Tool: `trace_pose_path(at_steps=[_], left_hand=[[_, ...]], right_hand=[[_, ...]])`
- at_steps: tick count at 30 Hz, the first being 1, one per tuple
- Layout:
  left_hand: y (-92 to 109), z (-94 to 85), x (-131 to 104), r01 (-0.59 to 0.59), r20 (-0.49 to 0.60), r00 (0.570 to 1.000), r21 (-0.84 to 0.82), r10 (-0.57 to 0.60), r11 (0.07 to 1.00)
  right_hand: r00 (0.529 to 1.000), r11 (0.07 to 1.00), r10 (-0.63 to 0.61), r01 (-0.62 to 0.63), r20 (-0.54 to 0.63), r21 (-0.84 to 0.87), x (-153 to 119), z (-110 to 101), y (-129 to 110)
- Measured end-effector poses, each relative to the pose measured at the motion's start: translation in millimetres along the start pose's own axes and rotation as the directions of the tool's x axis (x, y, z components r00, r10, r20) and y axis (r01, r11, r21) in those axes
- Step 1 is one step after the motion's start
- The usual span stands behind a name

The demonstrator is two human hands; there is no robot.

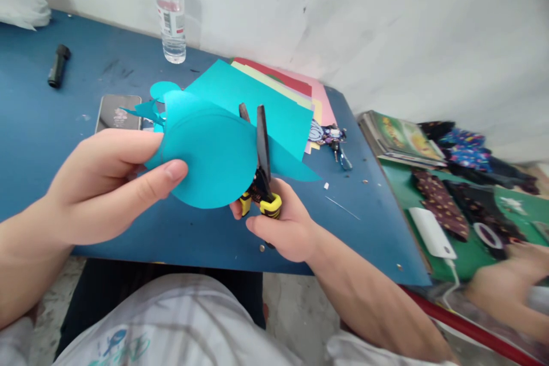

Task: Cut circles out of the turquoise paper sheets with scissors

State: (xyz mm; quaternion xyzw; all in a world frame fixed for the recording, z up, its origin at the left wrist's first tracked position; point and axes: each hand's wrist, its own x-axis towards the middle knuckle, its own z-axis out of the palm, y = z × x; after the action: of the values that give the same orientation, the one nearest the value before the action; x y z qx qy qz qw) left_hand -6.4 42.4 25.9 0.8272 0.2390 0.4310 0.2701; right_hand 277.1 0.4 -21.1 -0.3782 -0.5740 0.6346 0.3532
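Turquoise paper (210, 160) spans two hands, scissors (263, 143) at its right side

The paper is raised above the blue counter (206, 246), its rounded part between the hands and a pointed strip reaching out to the right, past the blades. The left hand (103, 183) pinches the paper's left side, thumb on top. The right hand (287, 223), nearer the rounded part's right edge, grasps the scissors by their yellow-and-black handles; the blades stand apart, tips pointing away from the body.

Beyond the paper, a larger turquoise sheet (257, 91) rests on other coloured sheets (278, 71). A phone (118, 111) lies beyond the left hand, with a clear bottle (174, 28) near the wall.
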Motion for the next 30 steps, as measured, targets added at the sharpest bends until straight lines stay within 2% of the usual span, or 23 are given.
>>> trace_pose_path(at_steps=[5, 8, 13, 17, 20, 22, 27, 30], left_hand=[[-3, -1.7, 3, -0.074, -0.028, 0.997, -0.065, 0.072, 0.995], [-4, -1.0, 3, -0.071, -0.036, 0.997, -0.092, 0.068, 0.993], [-1, 2.3, -6, 0.008, -0.053, 0.999, -0.095, -0.013, 0.995], [2, 0.2, -15, 0.112, -0.005, 0.994, -0.032, -0.112, 0.993], [3, -2.4, -15, 0.137, 0.016, 0.99, -0.012, -0.137, 0.99], [2, -2.5, -12, 0.116, 0.011, 0.993, -0.031, -0.116, 0.993], [-1, 3.2, 1, -0.06, -0.045, 0.998, -0.151, 0.054, 0.987], [0, 6.3, 4, -0.04, -0.065, 0.997, -0.15, 0.03, 0.988]], right_hand=[[1.0, 1.0, 0.026, -0.026, -0.007, -0.013, 0, 3, -5], [0.999, 0.999, 0.037, -0.037, -0.013, -0.013, 0, 4, -7], [0.998, 0.998, 0.055, -0.055, -0.023, -0.018, -1, 4, -9], [0.998, 0.998, 0.062, -0.062, -0.029, -0.009, -1, 5, -9], [0.997, 0.998, 0.066, -0.066, -0.036, 0.004, -2, 5, -7], [0.997, 0.998, 0.067, -0.067, -0.042, 0.011, -2, 6, -7], [0.996, 0.997, 0.071, -0.07, -0.051, 0.018, -2, 7, -8], [0.996, 0.998, 0.065, -0.064, -0.058, 0.022, -3, 6, -8]])
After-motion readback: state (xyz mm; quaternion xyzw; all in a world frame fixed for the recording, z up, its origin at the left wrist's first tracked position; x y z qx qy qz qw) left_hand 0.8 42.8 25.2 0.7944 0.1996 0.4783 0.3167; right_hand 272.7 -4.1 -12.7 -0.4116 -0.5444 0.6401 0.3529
